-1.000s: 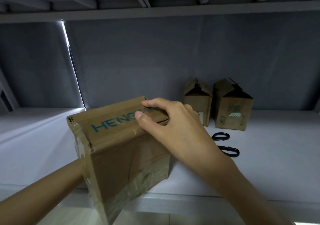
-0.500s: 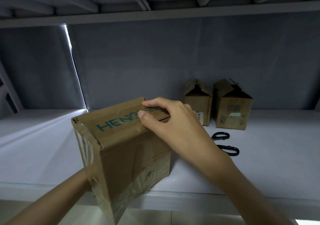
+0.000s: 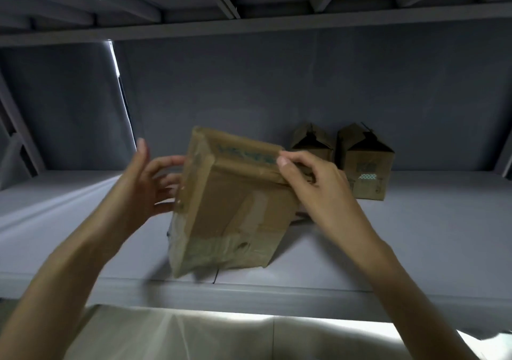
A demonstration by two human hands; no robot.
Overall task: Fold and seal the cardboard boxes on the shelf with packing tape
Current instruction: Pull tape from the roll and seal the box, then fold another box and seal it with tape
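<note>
Taped box [image 3: 235, 210] tilted at the shelf [image 3: 415, 249] front edge; right hand [image 3: 318, 182] pinches its top flap; left hand [image 3: 149, 182] spread, fingers touching its left side; I judge it could tip off, being loosely held; two unsealed boxes [image 3: 363, 163] behind it.

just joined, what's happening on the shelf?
A person is handling a brown cardboard box with blue lettering at the front of the grey shelf. The right hand pinches the box's top right edge, while the left hand is open with fingers spread against its left side. The box is tilted, with glossy tape already across its lower part. Two more small brown cardboard boxes stand at the back of the shelf, top flaps still up and unsealed.
</note>
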